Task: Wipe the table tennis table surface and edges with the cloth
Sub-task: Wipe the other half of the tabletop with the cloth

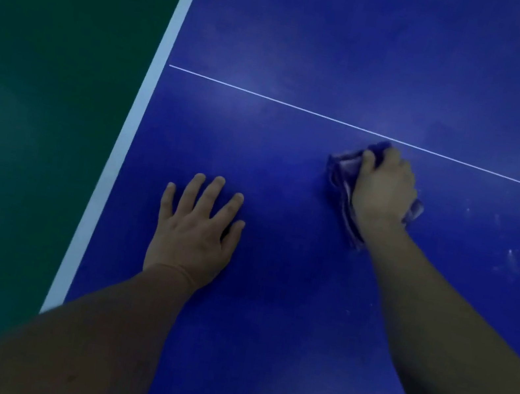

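Here, the left hand [193,237] lies flat on the blue table tennis table [312,49], palm down, its 4 fingers and thumb straight and fanned apart, holding nothing — it simply rests on the surface near the white side stripe [132,125]. The right hand [383,187] sits at about 2 o'clock from the left one, well apart from it, its fingers curled down over a bunched cloth [342,173] and pressing it against the tabletop.

The cloth is crumpled rather than folded, bluish-purple with paler streaks, and close in colour to the table. It shows mostly at 9 o'clock of the right hand, with a small tip poking out at 12 o'clock past the knuckles and a corner at 4 o'clock by the wrist. That upper tip reaches the thin white centre line [302,108], which runs across the table from the side stripe towards 3 o'clock.

At 4 o'clock from the right hand the surface carries pale specks and smudges [508,258] — fainter cloudy patches show beyond the centre line. Left of the side stripe lies dark green floor [44,89]. Both bare forearms enter from the bottom edge.
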